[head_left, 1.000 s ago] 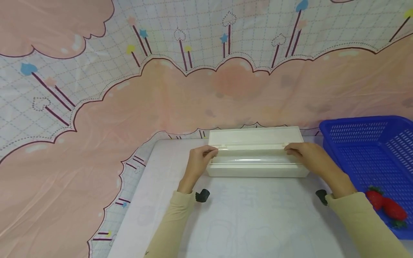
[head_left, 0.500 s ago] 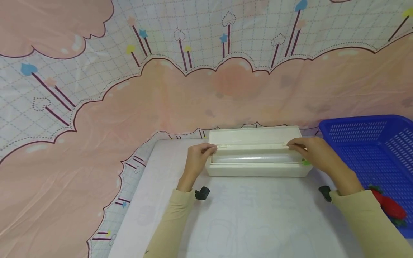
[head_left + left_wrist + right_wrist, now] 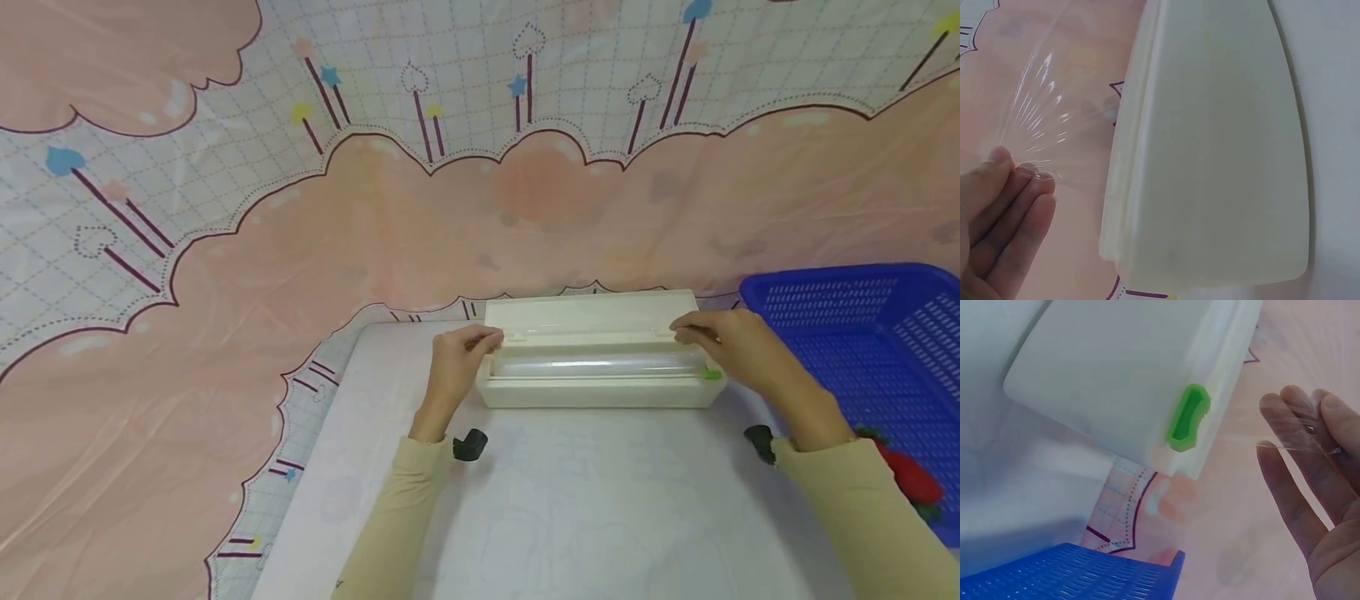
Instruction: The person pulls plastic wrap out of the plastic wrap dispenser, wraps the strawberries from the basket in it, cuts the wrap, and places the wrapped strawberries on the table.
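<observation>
A cream cling film dispenser [image 3: 600, 395] lies lengthwise near the table's far edge, its lid [image 3: 592, 313] tipped back. Inside it shows the shiny film roll [image 3: 600, 365]. My left hand [image 3: 452, 367] pinches one corner of the clear cling film [image 3: 1041, 115] between thumb and fingers, above the box's left end. At the opposite end, my right hand [image 3: 738, 350] pinches the other corner, with the film drawn taut and creased near the fingertips. A green slide cutter [image 3: 1188, 419] sits at the dispenser's right end. The film's middle is hard to make out in the head view.
To the right stands a blue plastic basket [image 3: 840, 350] holding red strawberries [image 3: 911, 479], partly hidden by the right sleeve. A cloud-patterned cloth [image 3: 420, 225] rises behind the white table [image 3: 600, 500]. Dark wrist-camera pieces [image 3: 470, 445] jut out beside the sleeves.
Both hands have risen slightly away from me, the right one also moving right and the left a little left. The green slide cutter, hidden at first behind the right hand, now shows.
</observation>
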`<state>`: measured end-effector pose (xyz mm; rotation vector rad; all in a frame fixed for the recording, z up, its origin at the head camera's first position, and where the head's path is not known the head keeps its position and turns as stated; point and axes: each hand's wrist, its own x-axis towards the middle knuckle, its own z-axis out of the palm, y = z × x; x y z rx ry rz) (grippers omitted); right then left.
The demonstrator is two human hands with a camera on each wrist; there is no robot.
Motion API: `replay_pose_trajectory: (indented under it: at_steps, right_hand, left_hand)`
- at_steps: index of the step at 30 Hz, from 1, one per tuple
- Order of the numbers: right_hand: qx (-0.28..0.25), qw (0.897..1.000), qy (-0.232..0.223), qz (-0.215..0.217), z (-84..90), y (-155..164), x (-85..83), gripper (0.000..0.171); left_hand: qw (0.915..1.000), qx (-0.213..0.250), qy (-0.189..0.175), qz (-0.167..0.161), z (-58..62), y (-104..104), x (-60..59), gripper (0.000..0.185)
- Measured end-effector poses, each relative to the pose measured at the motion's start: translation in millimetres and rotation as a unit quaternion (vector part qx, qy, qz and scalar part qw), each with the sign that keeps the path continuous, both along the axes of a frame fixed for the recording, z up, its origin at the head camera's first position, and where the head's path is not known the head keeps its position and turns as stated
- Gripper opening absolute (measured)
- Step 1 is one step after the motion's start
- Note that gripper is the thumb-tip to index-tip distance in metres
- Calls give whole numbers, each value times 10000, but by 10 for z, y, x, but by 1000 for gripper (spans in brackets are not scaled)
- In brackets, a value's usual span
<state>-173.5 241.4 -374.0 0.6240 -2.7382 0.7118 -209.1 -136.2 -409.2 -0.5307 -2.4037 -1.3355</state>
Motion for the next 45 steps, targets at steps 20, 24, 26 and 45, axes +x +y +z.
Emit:
replay_pose_trajectory:
  at_steps: [20,24,26,45]
  right_hand:
    - [-191,9995,256,10,168,22,63,16]
    - [-219,9990,397,4,206,15,84,16]
    - [-220,9989,408,-19,218,19,92,16]
    - [-367,9993,113,-47,332,56,147,20]
  left_hand:
    - [9979,434,-296,-388,181,45,51,14]
    - [9956,678,-457,-448,214,57,61,15]
    - [9950,758,-460,-454,231,59,62,15]
    - [9925,981,-143,-712,614,119,311,9]
